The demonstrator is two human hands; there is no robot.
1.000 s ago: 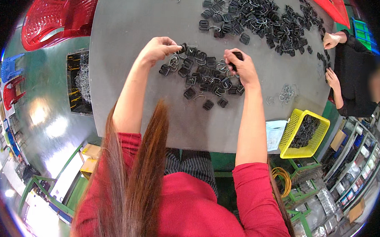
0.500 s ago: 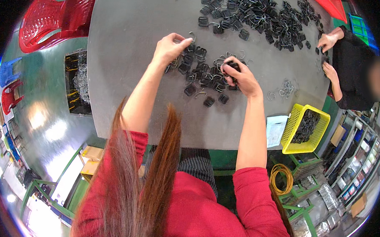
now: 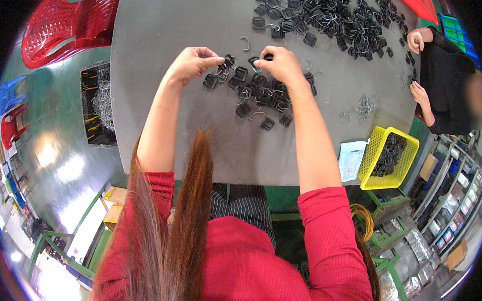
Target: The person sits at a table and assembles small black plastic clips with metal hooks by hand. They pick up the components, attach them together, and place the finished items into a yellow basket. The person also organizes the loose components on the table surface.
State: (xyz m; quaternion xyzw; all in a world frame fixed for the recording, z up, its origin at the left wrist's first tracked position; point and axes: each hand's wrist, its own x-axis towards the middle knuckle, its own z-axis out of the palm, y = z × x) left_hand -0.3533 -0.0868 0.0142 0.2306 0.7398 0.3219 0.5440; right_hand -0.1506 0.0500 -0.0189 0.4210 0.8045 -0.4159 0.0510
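A small heap of black plastic buckles [image 3: 257, 92] with thin wire hooks lies on the grey table [image 3: 165, 34] in front of me. My left hand [image 3: 191, 65] hovers at the heap's left edge, fingertips pinched on a small wire piece. My right hand [image 3: 280, 63] is at the heap's top, fingers closed on a black buckle. The two hands are close together, nearly meeting above the heap.
A large pile of black buckles [image 3: 333, 17] covers the table's far side. Another person [image 3: 443, 78] in black sits at the right edge. A yellow basket [image 3: 391, 157] of black parts stands at the right, red plastic chairs [image 3: 69, 19] at the left, a box of wire parts [image 3: 100, 104] below them.
Both hands have moved closer together over the small heap; my right hand has lifted from the heap's right side toward its top.
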